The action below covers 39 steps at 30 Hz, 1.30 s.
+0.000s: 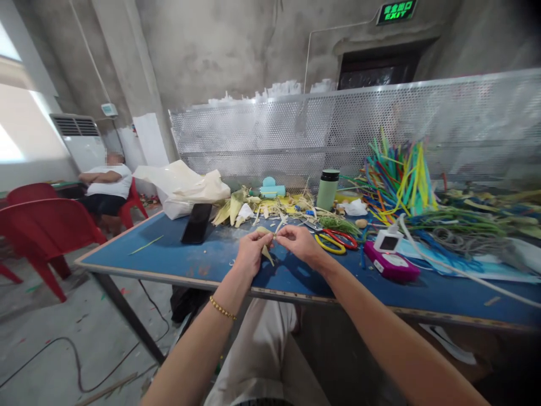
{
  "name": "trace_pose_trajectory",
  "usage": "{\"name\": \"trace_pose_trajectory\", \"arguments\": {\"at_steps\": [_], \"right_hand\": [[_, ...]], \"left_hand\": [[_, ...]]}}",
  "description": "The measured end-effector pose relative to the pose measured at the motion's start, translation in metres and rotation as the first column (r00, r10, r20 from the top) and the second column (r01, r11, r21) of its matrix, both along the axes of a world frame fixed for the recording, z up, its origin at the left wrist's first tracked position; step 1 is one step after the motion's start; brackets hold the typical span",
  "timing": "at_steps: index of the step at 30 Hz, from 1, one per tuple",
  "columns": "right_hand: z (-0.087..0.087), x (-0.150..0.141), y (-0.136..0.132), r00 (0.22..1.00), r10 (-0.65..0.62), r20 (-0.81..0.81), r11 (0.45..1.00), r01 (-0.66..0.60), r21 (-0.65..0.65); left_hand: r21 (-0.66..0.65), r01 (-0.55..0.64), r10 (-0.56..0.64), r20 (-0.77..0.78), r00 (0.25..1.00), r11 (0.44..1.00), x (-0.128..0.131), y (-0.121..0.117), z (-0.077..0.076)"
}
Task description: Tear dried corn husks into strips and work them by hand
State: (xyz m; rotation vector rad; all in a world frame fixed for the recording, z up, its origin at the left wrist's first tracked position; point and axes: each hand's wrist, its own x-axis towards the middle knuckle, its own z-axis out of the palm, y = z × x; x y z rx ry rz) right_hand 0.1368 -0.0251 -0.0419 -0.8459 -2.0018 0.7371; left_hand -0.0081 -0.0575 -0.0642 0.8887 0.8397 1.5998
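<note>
Over the front part of the blue table my two hands meet, fingertips close together. My left hand [252, 248] is closed on a pale green-yellow husk leaf [267, 255], whose pointed end hangs below the fingers. My right hand [299, 242] pinches at the same piece with thumb and forefinger, where a thin pale strip [279, 224] sticks up. The fingers hide most of the piece. To the right of my right hand lie scissors with yellow handles [329, 245] and a pair with red handles [344, 238].
A black phone [196, 224] lies left, before a white plastic bag [186, 189]. Husk scraps [236, 207], a green bottle [327, 190] and coloured strips [406, 180] line the back. A purple box [391, 262] and white cable [439, 262] lie right. A person [110, 183] sits far left.
</note>
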Motion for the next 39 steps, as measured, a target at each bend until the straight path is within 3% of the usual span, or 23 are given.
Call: {"name": "trace_pose_trajectory", "arguments": {"at_steps": [7,15,24,30,39], "right_hand": [[0.003,-0.002,0.0,0.997,-0.053,-0.064,0.998,0.055,0.025],[0.005,-0.002,-0.005,0.99,-0.088,-0.113,0.996,0.089,0.009],[0.008,-0.003,-0.013,0.978,0.009,-0.206,0.981,-0.048,-0.186],[0.01,-0.004,-0.014,0.961,0.021,-0.275,0.97,-0.086,-0.227],[0.006,-0.004,-0.012,0.939,0.069,-0.338,0.934,-0.18,-0.31]], "left_hand": [[0.051,0.086,-0.093,0.146,0.985,0.995,0.002,-0.002,0.004],[0.097,0.089,-0.1,0.121,0.988,0.991,0.001,-0.002,0.003],[0.133,0.085,-0.091,0.04,0.995,0.987,-0.001,-0.001,-0.001],[0.17,0.128,-0.136,0.04,0.99,0.977,0.001,-0.004,0.002],[0.206,0.091,-0.104,0.053,0.993,0.974,0.002,-0.002,0.0]]}}
